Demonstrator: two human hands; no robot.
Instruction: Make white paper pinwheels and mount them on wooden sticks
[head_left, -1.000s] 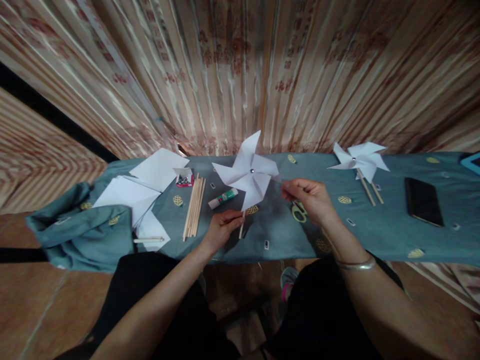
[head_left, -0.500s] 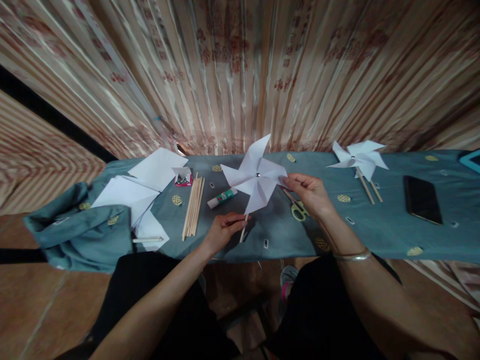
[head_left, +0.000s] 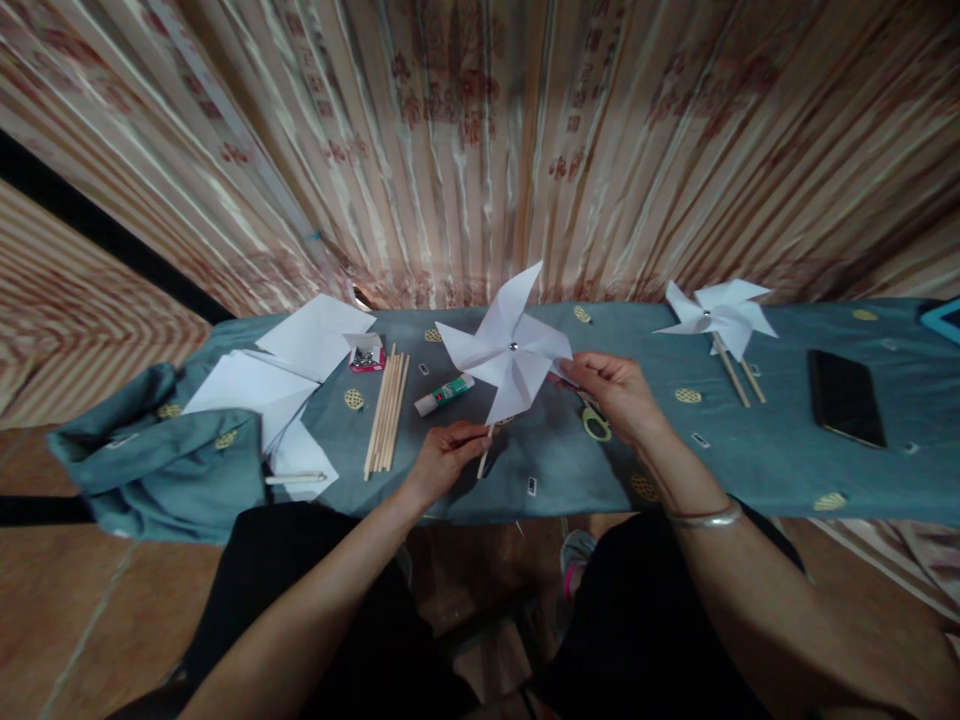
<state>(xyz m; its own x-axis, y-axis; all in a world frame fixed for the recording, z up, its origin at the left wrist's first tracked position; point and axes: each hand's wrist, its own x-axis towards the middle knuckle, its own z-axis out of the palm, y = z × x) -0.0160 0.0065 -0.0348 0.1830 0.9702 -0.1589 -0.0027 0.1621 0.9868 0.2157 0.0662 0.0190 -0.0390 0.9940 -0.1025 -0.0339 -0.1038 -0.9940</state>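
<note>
A white paper pinwheel (head_left: 517, 365) with a silver pin at its centre is held up over the cloth-covered table (head_left: 555, 480). Its wooden stick (head_left: 484, 460) is pinched by my left hand (head_left: 444, 460), just below the lowest blade. My right hand (head_left: 611, 390) has thumb and fingers closed on the right-hand blade's edge. Under that hand lie scissors (head_left: 596, 420) with yellow-green handles, partly hidden. A green and white glue stick (head_left: 445, 395) rests behind my left hand. Beside it several wooden sticks (head_left: 388, 415) form a bundle.
A small box of pins (head_left: 366, 353) stands behind the sticks. White paper sheets (head_left: 255, 385) and a white pen-like object (head_left: 296, 479) lie at the left. On the right are more finished pinwheels (head_left: 724, 315), a dark phone (head_left: 846, 398) and a blue-edged object (head_left: 943, 322). A curtain (head_left: 480, 150) hangs behind.
The pinwheel has shifted slightly up and left, its blades turned a little. My right hand has moved slightly with the blade, and my left hand has kept its hold on the stick.
</note>
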